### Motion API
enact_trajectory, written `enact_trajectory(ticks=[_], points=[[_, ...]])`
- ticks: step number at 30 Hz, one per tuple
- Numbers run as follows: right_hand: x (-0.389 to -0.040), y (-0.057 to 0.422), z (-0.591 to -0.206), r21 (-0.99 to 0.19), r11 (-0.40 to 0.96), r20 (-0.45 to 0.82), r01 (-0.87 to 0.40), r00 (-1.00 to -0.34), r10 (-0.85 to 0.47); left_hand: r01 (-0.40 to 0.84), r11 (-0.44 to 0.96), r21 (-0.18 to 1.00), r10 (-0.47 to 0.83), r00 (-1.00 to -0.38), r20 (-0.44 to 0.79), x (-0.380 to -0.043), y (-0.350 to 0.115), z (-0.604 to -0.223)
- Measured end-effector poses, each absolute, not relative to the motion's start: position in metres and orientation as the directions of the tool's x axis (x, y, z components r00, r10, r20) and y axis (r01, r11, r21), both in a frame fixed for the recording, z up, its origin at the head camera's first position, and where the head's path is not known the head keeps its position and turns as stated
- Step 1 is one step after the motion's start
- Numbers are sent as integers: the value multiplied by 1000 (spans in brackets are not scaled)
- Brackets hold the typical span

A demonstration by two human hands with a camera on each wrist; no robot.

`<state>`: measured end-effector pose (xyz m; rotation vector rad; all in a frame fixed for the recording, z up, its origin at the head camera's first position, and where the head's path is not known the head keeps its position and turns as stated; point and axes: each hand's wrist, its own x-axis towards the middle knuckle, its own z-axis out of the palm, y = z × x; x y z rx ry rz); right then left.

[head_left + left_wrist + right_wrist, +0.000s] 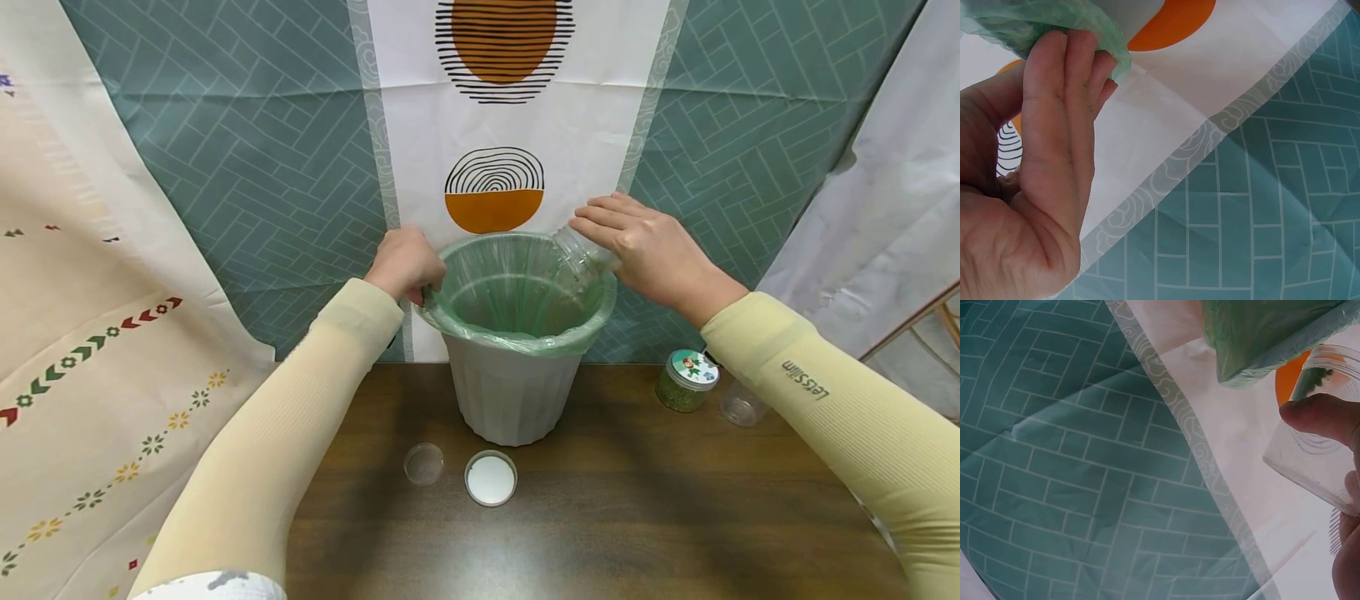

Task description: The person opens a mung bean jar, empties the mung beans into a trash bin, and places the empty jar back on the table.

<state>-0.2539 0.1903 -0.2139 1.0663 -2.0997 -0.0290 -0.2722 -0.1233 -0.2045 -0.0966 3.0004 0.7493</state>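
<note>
A light grey trash can (516, 392) lined with a green trash bag (525, 342) stands upright near the back of the table. At its left rim my left hand (408, 262) pinches the folded-over bag, fingers on top and thumb beneath. My right hand (648, 250) grips a clear plastic jar (579, 250) at the right side of the can. The jar is tilted, its threaded mouth pointing down into the can. In the right wrist view a few green bits cling inside the jar (1291, 459) near its neck, with the thumb along its side.
In front of the can lie a clear round lid (423, 464) and a lid with a white liner (491, 478). A labelled jar of green flakes (682, 385) stands to the right, beside another clear container (742, 406) partly behind my sleeve. A patterned cloth (300, 167) hangs behind.
</note>
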Motion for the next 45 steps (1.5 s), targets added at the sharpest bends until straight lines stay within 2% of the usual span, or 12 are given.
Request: enact_trajectory(ticks=[14,37,45], points=[[-256,185,-218,360,607,616,-708,-308,-725,-57,879,473,-38,-998,-50,-271,-124,-204],[-256,183,-219,394,585,582,-708,-300,-756,-49,889,456,-29,-998,-50,-272,-124,-204],[-256,183,-219,418,571,585,-706,-271,-764,-50,886,460,-28,-998,-55,-272,-124,-204]])
